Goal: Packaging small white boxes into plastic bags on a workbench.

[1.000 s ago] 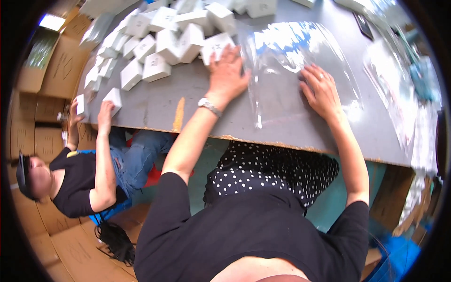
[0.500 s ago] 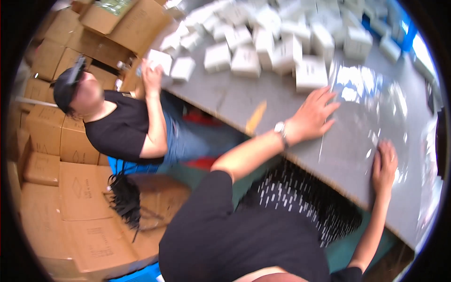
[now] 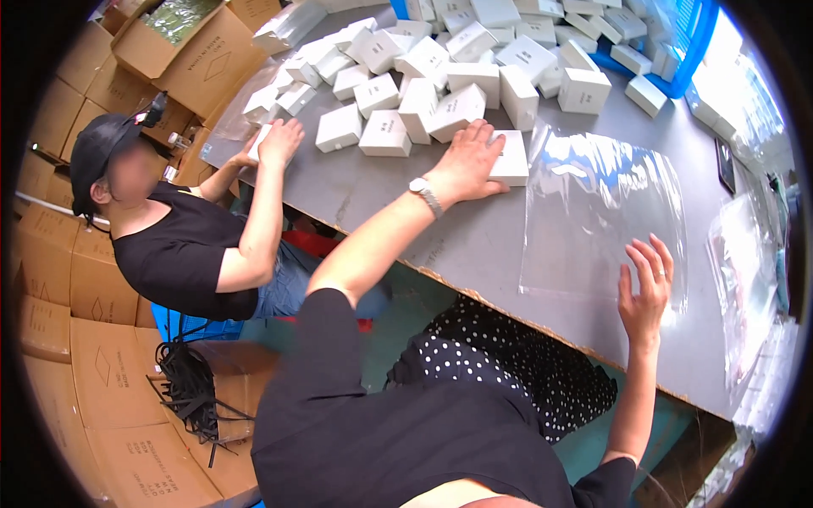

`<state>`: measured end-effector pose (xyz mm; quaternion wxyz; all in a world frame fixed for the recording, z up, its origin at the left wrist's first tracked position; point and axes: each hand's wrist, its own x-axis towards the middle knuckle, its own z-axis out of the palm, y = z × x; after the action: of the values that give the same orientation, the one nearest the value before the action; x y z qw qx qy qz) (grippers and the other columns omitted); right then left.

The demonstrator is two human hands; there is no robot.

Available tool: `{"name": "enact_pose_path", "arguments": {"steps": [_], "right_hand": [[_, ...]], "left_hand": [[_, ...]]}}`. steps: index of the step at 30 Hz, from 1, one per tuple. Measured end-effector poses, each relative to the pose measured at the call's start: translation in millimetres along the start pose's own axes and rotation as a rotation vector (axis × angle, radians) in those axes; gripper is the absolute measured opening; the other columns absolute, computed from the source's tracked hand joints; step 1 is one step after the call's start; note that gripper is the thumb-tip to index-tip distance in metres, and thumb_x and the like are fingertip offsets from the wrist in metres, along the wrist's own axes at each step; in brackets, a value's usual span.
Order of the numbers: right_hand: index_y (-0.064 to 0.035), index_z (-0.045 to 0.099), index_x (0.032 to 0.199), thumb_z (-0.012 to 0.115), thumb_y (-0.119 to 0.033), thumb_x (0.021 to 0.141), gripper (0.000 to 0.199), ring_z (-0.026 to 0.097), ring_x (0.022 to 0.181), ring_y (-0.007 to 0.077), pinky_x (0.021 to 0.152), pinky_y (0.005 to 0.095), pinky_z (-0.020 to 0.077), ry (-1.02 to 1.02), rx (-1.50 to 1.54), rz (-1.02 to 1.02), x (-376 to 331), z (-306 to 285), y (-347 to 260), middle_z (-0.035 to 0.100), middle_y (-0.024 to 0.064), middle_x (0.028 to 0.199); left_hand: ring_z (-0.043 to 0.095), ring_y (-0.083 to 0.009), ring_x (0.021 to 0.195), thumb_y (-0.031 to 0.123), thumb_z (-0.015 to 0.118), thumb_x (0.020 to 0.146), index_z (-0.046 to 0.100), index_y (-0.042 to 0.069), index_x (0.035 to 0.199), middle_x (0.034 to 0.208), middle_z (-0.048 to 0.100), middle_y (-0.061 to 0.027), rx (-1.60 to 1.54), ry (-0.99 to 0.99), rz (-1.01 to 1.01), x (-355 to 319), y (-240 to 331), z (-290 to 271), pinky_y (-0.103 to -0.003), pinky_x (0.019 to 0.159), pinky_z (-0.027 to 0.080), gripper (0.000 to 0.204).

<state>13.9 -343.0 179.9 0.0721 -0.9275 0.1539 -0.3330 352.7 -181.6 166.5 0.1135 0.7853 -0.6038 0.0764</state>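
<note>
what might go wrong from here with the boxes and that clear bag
The white box at the left hand sits close to a jumbled pile of boxes; a careless pull might disturb its neighbours.

The clear bag lies near the front edge of the table, so a brush from the right hand might slide or crease it.

Glare on the bag could make its far end hard to see.

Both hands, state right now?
Left hand: on a white box; can't tell whether it's gripping.
Right hand: open, holding nothing, over clear plastic.
</note>
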Motion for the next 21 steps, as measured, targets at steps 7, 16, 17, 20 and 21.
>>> {"name": "enact_pose_path", "arguments": {"steps": [7,16,17,20,21], "right_hand": [[-0.0052,0.066,0.116,0.071,-0.003,0.079,0.038,0.054,0.125,0.0311,0.103,0.0411,0.0442,-0.061,0.342,0.012,11.3,10.6,-35.7,0.065,0.011,0.119],[-0.0041,0.025,0.151,0.088,-0.024,0.059,0.113,0.045,0.133,0.0303,0.108,0.0431,0.0397,0.067,0.738,0.092,22.1,59.3,-96.1,0.04,0.0186,0.146],[-0.0032,0.032,0.147,0.086,-0.02,0.057,0.106,0.048,0.129,0.0308,0.106,0.0427,0.0413,0.058,0.718,0.106,24.0,54.5,-88.1,0.047,0.0189,0.138],[-0.0053,0.05,0.137,0.079,-0.015,0.058,0.084,0.052,0.123,0.0324,0.105,0.0428,0.0425,0.066,0.626,0.173,34.6,39.5,-75.7,0.06,0.0184,0.122],[-0.0079,0.053,0.135,0.076,-0.014,0.059,0.079,0.05,0.124,0.0345,0.105,0.0436,0.042,-0.114,0.459,0.141,35.0,37.6,-64.0,0.06,0.0187,0.122]], "left_hand": [[0.039,-0.0401,0.134,0.046,0.083,0.07,0.043,0.0,0.136,0.137,0.045,-0.0238,-0.252,0.058,0.081,-61.8,9.5,-16.5,-0.048,0.111,0.032,0.089],[0.044,-0.018,0.129,0.068,0.047,0.092,0.029,0.0,0.15,0.14,0.047,-0.0113,-1.764,-0.07,-0.171,-74.3,110.5,-39.9,-0.034,0.108,0.037,0.09],[0.044,-0.0175,0.129,0.067,0.047,0.092,0.034,0.0,0.148,0.138,0.05,-0.0107,-1.686,-0.156,-0.099,-68.1,94.3,-45.0,-0.034,0.108,0.037,0.087],[0.053,-0.0219,0.123,0.057,0.054,0.096,0.061,-0.004,0.122,0.128,0.06,-0.0134,-1.205,0.059,-0.024,-37.2,40.9,-37.6,-0.035,0.105,0.04,0.066],[0.051,-0.0225,0.125,0.062,0.054,0.093,0.062,-0.001,0.123,0.138,0.053,-0.0169,-1.028,0.066,-0.2,-25.4,23.7,-36.5,-0.037,0.103,0.043,0.071]]}}
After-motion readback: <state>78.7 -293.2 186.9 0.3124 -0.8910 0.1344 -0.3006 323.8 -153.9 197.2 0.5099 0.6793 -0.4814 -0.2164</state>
